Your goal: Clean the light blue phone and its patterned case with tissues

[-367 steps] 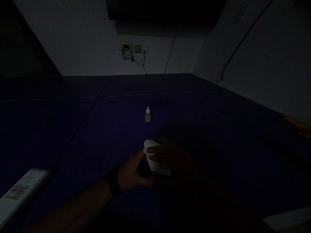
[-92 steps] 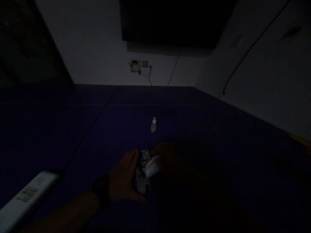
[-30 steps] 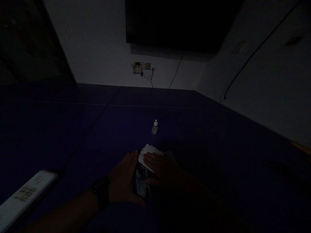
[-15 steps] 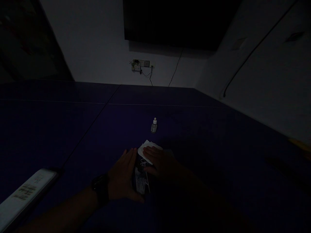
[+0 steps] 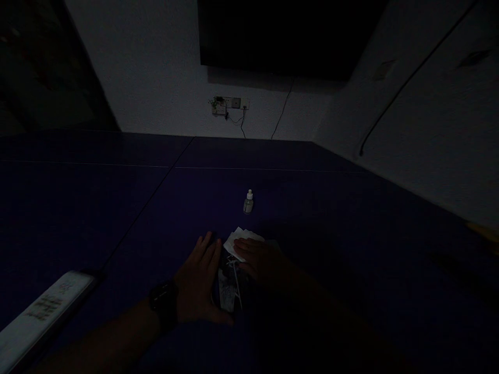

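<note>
A small, flat, dark object with a pale picture and white lines on its face (image 5: 226, 288) lies on the dark blue-purple surface. I cannot make out its kind in the dim light. My left hand (image 5: 198, 280), with a black watch (image 5: 162, 300) on the wrist, is spread along its left side, thumb at the near edge. My right hand (image 5: 259, 257) lies flat over a folded white tissue (image 5: 234, 241), pressing it on the object's far end; the palm hides its right part. Beyond them a small clear dropper bottle (image 5: 248, 203) with a white cap stands upright.
At the lower left lies a long white box-like object (image 5: 47, 311) with faint markings. Wall sockets (image 5: 228, 104) with hanging cables and a large black screen (image 5: 288, 36) are on the back wall. Something yellow (image 5: 483, 231) shows at the right edge.
My right hand and the tissue have shifted slightly to the right. The fingers of my left hand have spread further apart and reach a little farther forward. The bottle stays put.
</note>
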`<action>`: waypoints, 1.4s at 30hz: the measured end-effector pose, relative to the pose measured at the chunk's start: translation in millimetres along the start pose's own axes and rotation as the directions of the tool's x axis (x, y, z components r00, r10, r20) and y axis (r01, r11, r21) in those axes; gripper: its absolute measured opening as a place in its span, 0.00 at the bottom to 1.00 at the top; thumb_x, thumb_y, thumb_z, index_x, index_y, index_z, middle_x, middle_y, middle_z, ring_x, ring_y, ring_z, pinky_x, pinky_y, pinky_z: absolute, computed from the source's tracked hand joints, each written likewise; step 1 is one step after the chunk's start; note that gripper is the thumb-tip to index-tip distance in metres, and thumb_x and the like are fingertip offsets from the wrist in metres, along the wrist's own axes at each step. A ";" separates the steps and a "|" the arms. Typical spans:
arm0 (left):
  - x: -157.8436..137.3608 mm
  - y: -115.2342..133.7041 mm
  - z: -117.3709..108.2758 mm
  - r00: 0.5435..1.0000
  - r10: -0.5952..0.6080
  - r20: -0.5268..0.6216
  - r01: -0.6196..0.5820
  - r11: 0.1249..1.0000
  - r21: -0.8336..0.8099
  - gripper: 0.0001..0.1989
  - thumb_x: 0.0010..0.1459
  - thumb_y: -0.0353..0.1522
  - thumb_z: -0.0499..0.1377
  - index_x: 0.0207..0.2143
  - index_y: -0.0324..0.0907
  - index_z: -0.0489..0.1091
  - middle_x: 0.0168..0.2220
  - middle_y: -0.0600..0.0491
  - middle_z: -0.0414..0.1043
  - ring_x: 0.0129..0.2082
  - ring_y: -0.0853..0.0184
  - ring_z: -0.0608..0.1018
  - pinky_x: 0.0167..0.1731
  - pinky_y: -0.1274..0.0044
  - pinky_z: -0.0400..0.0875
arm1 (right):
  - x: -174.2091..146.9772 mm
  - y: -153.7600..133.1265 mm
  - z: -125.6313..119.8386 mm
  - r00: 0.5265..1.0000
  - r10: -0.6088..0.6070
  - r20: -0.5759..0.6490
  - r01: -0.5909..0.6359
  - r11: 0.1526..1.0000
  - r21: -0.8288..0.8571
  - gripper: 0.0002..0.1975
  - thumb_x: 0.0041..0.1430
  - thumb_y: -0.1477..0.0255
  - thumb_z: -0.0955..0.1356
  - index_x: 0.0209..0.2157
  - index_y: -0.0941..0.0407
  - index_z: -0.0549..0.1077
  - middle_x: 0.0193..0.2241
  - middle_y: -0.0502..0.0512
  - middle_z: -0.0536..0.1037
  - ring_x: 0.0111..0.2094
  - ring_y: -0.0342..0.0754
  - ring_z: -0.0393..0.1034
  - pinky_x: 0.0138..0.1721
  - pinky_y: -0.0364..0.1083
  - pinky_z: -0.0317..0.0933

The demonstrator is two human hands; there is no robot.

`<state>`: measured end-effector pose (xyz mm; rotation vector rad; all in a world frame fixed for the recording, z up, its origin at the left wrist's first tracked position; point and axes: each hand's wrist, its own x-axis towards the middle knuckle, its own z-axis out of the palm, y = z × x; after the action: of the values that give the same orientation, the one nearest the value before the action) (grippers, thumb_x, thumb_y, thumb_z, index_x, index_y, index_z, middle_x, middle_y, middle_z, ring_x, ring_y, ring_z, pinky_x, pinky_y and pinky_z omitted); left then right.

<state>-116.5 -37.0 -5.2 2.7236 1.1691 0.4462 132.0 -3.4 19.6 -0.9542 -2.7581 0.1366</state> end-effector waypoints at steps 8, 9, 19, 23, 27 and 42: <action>0.7 -0.8 1.2 0.998 -0.029 0.056 0.030 0.999 -0.032 0.79 0.39 0.66 0.64 0.70 0.35 0.15 0.73 0.26 0.35 0.71 0.32 0.47 0.65 0.41 0.48 | -9.0 -15.9 0.4 0.982 -0.187 0.022 0.187 0.982 -0.039 0.14 0.68 0.75 0.64 0.50 0.59 0.77 0.52 0.62 0.80 0.55 0.53 0.74 0.59 0.53 0.66; 0.8 -0.9 1.3 0.998 -0.030 0.059 0.032 0.999 -0.035 0.80 0.39 0.66 0.64 0.70 0.35 0.14 0.72 0.26 0.35 0.71 0.32 0.47 0.65 0.41 0.48 | -8.5 -19.5 1.2 0.974 -0.228 0.010 0.228 0.973 -0.031 0.14 0.68 0.75 0.63 0.50 0.60 0.77 0.53 0.62 0.80 0.56 0.52 0.73 0.60 0.53 0.65; 1.7 -0.9 -0.9 0.994 -0.036 0.103 0.044 0.997 -0.068 0.80 0.38 0.65 0.65 0.70 0.34 0.15 0.72 0.23 0.36 0.70 0.33 0.50 0.65 0.41 0.46 | -5.5 -19.8 1.8 0.963 -0.269 0.006 0.269 0.961 -0.063 0.17 0.70 0.75 0.61 0.54 0.65 0.75 0.55 0.65 0.78 0.58 0.52 0.71 0.63 0.52 0.63; 1.3 -1.8 1.5 0.996 -0.026 0.081 0.031 0.997 -0.072 0.79 0.38 0.65 0.65 0.71 0.34 0.18 0.72 0.24 0.37 0.70 0.33 0.51 0.65 0.43 0.46 | -2.0 -26.9 6.4 0.937 -0.343 -0.058 0.340 0.938 -0.065 0.18 0.71 0.76 0.61 0.56 0.66 0.73 0.57 0.66 0.77 0.61 0.52 0.68 0.64 0.53 0.62; 0.8 -2.6 2.2 0.998 -0.023 0.061 0.027 0.998 -0.056 0.79 0.39 0.65 0.64 0.71 0.34 0.17 0.72 0.25 0.37 0.70 0.34 0.51 0.66 0.44 0.47 | -0.3 -25.7 5.5 0.955 -0.293 -0.037 0.289 0.954 -0.078 0.17 0.71 0.76 0.62 0.57 0.66 0.73 0.57 0.67 0.76 0.62 0.52 0.68 0.64 0.53 0.61; 2.7 2.6 -3.7 0.997 -0.014 0.070 0.016 0.999 -0.028 0.78 0.40 0.68 0.61 0.70 0.37 0.14 0.72 0.27 0.42 0.70 0.34 0.53 0.65 0.43 0.47 | -0.7 -26.7 9.7 0.970 -0.241 0.018 0.241 0.971 0.000 0.21 0.69 0.77 0.63 0.61 0.67 0.69 0.61 0.70 0.71 0.64 0.55 0.64 0.67 0.56 0.58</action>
<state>-114.2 -36.8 -0.5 2.6816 1.1552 0.3603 114.3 -24.9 14.3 -0.6130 -2.8634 0.1016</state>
